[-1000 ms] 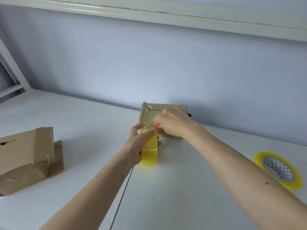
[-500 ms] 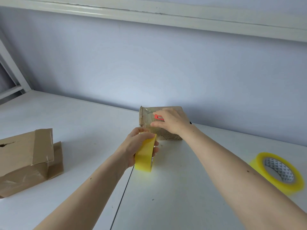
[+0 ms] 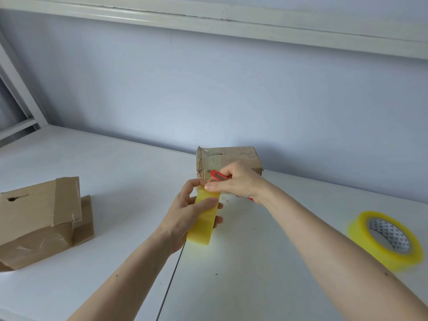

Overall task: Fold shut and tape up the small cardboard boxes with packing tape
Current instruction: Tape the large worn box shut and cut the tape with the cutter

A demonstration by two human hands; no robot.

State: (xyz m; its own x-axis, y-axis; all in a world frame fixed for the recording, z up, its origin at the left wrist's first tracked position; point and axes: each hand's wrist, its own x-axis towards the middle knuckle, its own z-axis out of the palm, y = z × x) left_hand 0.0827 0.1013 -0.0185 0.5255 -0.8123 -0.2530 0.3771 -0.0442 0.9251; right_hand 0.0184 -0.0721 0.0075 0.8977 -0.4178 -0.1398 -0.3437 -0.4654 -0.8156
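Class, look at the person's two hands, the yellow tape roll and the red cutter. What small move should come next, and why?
Probably peel a fresh length of tape off the roll. The left hand grips the roll edge-on, the right hand, holding the red cutter, has its thumb at the roll's top edge, and the box behind looks already taped.

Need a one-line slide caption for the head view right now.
Left hand grips a yellow tape roll; right hand, holding a red cutter, pinches its top before a taped cardboard box.

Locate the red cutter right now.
Head view, centre: the red cutter is held in the right hand, just in front of the taped box and above the tape roll gripped by the left hand.
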